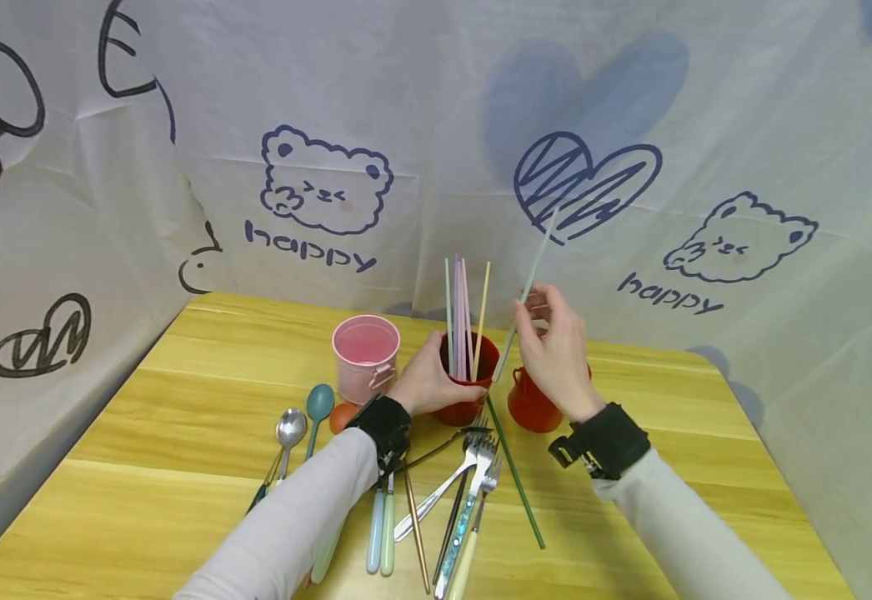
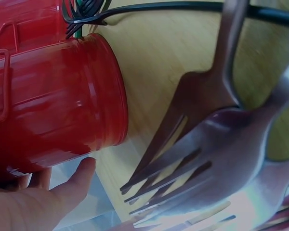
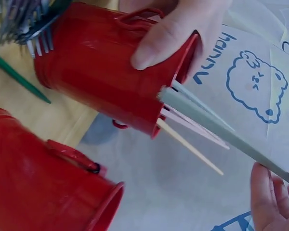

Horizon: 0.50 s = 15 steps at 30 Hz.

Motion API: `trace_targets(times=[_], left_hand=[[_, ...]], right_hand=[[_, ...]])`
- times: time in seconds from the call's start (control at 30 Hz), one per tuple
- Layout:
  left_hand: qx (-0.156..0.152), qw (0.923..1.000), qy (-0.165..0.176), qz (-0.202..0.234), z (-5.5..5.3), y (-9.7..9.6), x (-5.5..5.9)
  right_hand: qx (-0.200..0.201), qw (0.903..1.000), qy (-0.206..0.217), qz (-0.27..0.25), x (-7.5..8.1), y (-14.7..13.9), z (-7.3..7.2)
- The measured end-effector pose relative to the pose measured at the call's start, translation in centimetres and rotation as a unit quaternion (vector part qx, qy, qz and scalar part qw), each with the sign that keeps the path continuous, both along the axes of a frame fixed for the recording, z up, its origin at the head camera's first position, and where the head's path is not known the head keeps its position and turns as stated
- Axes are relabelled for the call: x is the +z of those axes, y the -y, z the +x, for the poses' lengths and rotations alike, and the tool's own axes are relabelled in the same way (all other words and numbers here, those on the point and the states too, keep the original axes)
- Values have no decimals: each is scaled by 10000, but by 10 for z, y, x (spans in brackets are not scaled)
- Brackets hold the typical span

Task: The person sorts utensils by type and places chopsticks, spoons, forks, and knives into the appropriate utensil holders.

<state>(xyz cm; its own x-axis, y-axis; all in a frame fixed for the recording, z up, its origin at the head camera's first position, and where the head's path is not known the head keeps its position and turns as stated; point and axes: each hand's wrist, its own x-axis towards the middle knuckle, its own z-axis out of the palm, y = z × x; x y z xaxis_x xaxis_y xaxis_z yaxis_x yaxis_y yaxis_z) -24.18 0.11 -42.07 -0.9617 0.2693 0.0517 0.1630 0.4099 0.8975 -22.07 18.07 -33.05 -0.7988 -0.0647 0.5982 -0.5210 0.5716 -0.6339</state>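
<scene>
Right at the near side, the yellow wood-grained tabletop [image 1: 143, 475] carries a spread of cutlery: a fork with a cream handle [image 1: 466, 567], a fork with a speckled turquoise handle [image 1: 454, 546], a slim copper-coloured handle [image 1: 415, 525], plus a pale blue handle [image 1: 375, 533] and a pale green handle [image 1: 388, 533] side by side. Over to the right of them, a thin dark green stick [image 1: 517, 479] lies flat and slanting. Left of the forks, there's a silver-headed spoon [image 1: 291, 427] beside a matt teal spoon [image 1: 320, 402].

Farther in, here's the action! The left hand [image 1: 432, 379] is clamped on a glossy red bucket-shaped cup [image 1: 464, 414], thumb outside near the rim. Upright in that cup stand a thin pale green stick [image 1: 448, 308], several lilac sticks [image 1: 458, 317] and one pale yellow stick [image 1: 483, 300]. And the right hand [image 1: 556, 346], fingertips together, pinches a long grey-green stick [image 1: 537, 258], tilted, its lower end at the cup's right rim; touching or just clear, I can't tell. Behind that hand, partly hidden, sits a second red bucket-shaped cup [image 1: 529, 408].

Off to the left, a pink bucket [image 1: 361, 379] stands upright, and at the back hangs a white cloth [image 1: 451, 125] with drawn bears and a scribbled heart.
</scene>
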Motion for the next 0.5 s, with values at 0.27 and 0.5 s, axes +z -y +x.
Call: trace_targets(times=[0.27,0.5], left_hand=[[-57,10000,-26,57,1,1,1],[-114,9999,-75,32,-2,2,-2]], right_hand=[[294,9979,-280,-497,2,10,-8],[131,9983,379,424,-9,6,-9]])
